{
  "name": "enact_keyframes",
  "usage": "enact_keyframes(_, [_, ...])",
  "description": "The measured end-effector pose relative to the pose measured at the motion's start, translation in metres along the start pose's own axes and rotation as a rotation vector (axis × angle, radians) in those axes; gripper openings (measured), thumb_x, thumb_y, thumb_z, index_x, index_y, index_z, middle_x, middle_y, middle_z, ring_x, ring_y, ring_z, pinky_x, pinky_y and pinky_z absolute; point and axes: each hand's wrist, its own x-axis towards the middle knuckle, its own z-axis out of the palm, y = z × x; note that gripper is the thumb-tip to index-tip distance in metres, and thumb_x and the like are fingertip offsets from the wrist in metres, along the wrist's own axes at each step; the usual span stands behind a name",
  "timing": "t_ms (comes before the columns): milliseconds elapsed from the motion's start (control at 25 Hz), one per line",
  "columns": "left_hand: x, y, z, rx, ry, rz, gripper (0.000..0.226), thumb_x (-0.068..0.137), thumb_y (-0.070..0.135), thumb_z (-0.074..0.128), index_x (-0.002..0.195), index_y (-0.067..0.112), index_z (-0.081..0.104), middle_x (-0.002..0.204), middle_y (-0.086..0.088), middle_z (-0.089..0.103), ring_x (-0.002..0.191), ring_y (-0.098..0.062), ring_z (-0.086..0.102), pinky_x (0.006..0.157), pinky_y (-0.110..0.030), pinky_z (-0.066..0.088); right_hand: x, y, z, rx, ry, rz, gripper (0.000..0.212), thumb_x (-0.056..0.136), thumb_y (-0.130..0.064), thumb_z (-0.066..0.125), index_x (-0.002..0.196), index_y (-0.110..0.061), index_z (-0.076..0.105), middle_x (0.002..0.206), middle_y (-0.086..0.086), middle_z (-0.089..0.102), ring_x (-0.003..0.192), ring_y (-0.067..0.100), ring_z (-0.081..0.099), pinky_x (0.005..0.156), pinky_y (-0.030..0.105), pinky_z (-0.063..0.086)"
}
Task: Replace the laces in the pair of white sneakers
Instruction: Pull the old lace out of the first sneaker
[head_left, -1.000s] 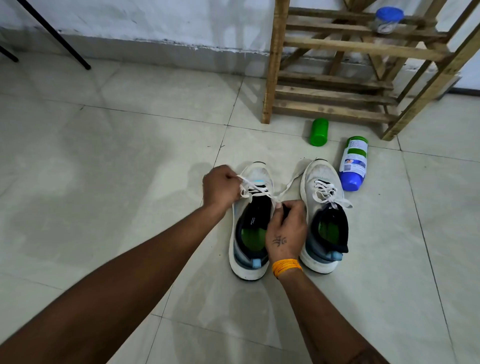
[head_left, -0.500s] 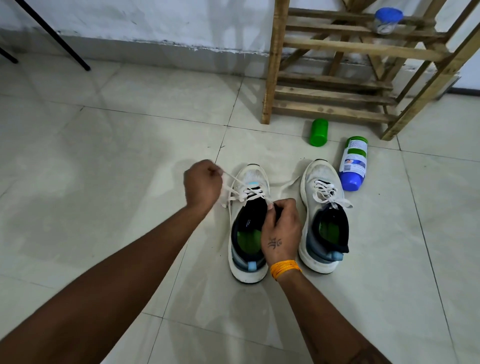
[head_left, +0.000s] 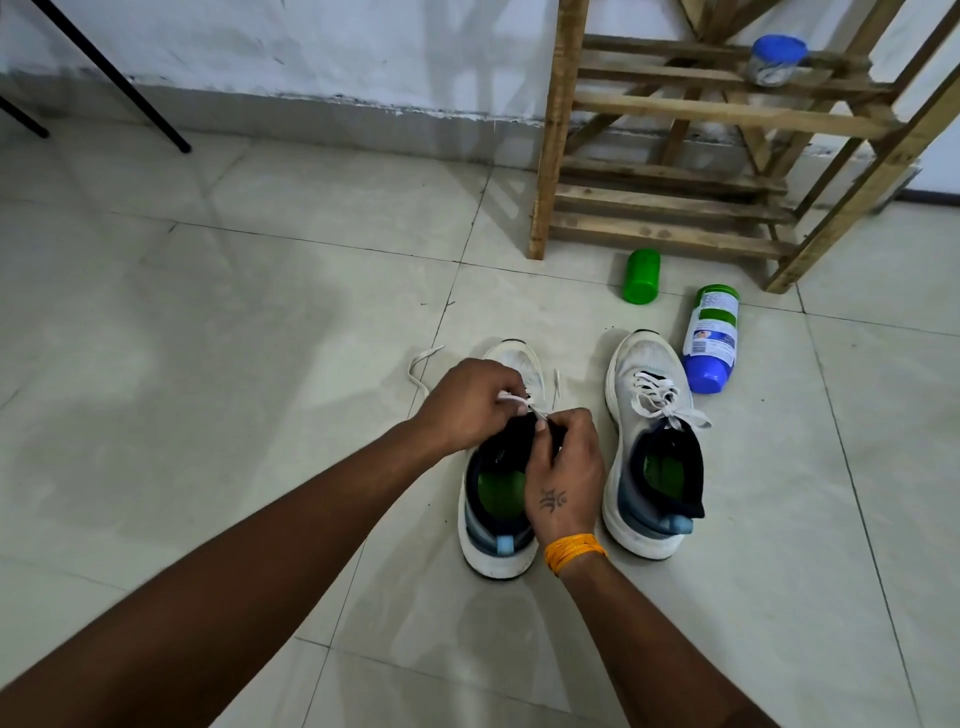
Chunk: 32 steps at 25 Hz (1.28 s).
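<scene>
Two white sneakers stand side by side on the tiled floor, toes pointing away from me. The right sneaker has its white lace tied in a loose bow. Over the throat of the left sneaker both hands meet. My left hand pinches the white lace near the top eyelets. My right hand grips the black tongue and the lace beside it. One loose lace end trails on the floor to the left of the toe; another short end lies on the right.
A blue and white bottle lies beside the right sneaker's toe, and a green container sits farther back. A wooden rack stands against the wall with a blue-lidded jar on it. Black metal legs slant at the far left.
My left hand, which had pulled the lace out to the left, has come back over the left sneaker's throat next to my right hand. A lace end now lies slack on the floor.
</scene>
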Motion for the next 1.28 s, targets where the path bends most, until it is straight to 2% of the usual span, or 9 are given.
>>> enact_keyframes(200, [0.006,-0.03,-0.022,-0.449,0.541,-0.538,0.017,0.092,0.012,0.067,0.075,0.016,0.068,0.07,0.005,0.064,0.066,-0.017,0.061,0.06,-0.031,0.055,0.002,0.003,-0.005,0.002,0.049,0.08,0.01,0.101,-0.019,0.057,0.095,-0.012,0.053,0.088,0.0,0.058,0.079,0.019,0.054,0.069,0.037,0.044])
enact_keyframes(280, [0.003,-0.048,-0.026,-0.264,0.493,-0.705,0.009,0.092,0.016,0.064,0.085,0.017,0.07,0.087,-0.002,0.071,0.081,-0.028,0.068,0.074,-0.041,0.06,0.0,0.001,-0.004,0.005,0.031,0.061,0.009,0.1,-0.019,0.057,0.096,-0.012,0.053,0.089,0.001,0.06,0.08,0.02,0.055,0.07,0.037,0.046])
enact_keyframes(440, [-0.006,-0.02,-0.015,0.196,0.301,-0.223,0.042,0.091,0.014,0.065,0.132,0.019,0.065,0.131,-0.004,0.064,0.11,-0.027,0.065,0.09,-0.037,0.052,-0.002,-0.002,-0.001,0.007,-0.002,0.027,0.007,0.1,-0.019,0.056,0.097,-0.014,0.052,0.092,0.002,0.06,0.082,0.021,0.056,0.071,0.037,0.046])
enact_keyframes(640, [0.008,0.013,-0.002,0.342,-0.132,-0.073,0.007,0.084,0.023,0.07,0.087,0.018,0.074,0.085,-0.001,0.073,0.086,-0.025,0.067,0.075,-0.038,0.056,-0.004,-0.002,0.0,0.01,0.012,0.021,0.008,0.1,-0.018,0.056,0.096,-0.014,0.052,0.091,0.002,0.06,0.082,0.021,0.056,0.071,0.04,0.047])
enact_keyframes(760, [0.003,0.004,0.003,-0.12,0.094,-0.207,0.014,0.082,0.007,0.072,0.073,0.018,0.073,0.07,0.008,0.07,0.068,-0.01,0.064,0.061,-0.026,0.047,-0.003,-0.002,-0.002,0.026,0.028,0.026,0.009,0.101,-0.017,0.056,0.095,-0.014,0.051,0.088,0.002,0.059,0.079,0.021,0.055,0.069,0.039,0.046])
enact_keyframes(840, [0.004,-0.016,-0.005,-0.551,0.462,-0.56,0.025,0.078,-0.002,0.064,0.065,0.018,0.07,0.068,0.009,0.068,0.06,-0.011,0.06,0.055,-0.025,0.042,-0.001,-0.001,-0.003,0.042,0.038,0.058,0.009,0.101,-0.017,0.056,0.095,-0.012,0.051,0.086,0.002,0.059,0.078,0.019,0.054,0.069,0.038,0.045])
enact_keyframes(920, [0.001,-0.046,-0.018,-0.512,0.638,-0.797,0.021,0.077,0.005,0.058,0.066,0.018,0.071,0.075,-0.001,0.072,0.069,-0.026,0.066,0.059,-0.032,0.048,-0.001,-0.002,-0.002,0.038,0.029,0.062,0.008,0.101,-0.017,0.056,0.095,-0.012,0.052,0.087,0.001,0.059,0.078,0.02,0.054,0.069,0.036,0.044])
enact_keyframes(1120, [-0.011,-0.013,-0.012,-0.122,0.291,-0.363,0.05,0.078,0.004,0.059,0.123,0.02,0.074,0.126,0.002,0.072,0.113,-0.017,0.068,0.102,-0.028,0.05,0.0,-0.002,-0.002,0.026,0.019,0.026,0.008,0.101,-0.015,0.057,0.095,-0.013,0.052,0.089,0.001,0.059,0.079,0.018,0.053,0.069,0.028,0.037])
enact_keyframes(1280, [-0.008,0.025,0.01,0.189,-0.006,-0.115,0.034,0.083,0.029,0.056,0.11,0.024,0.078,0.11,0.001,0.077,0.106,-0.022,0.069,0.09,-0.036,0.056,-0.002,-0.002,-0.002,0.043,0.009,0.029,0.009,0.1,-0.015,0.057,0.093,-0.013,0.051,0.088,0.002,0.059,0.079,0.019,0.054,0.069,0.031,0.04])
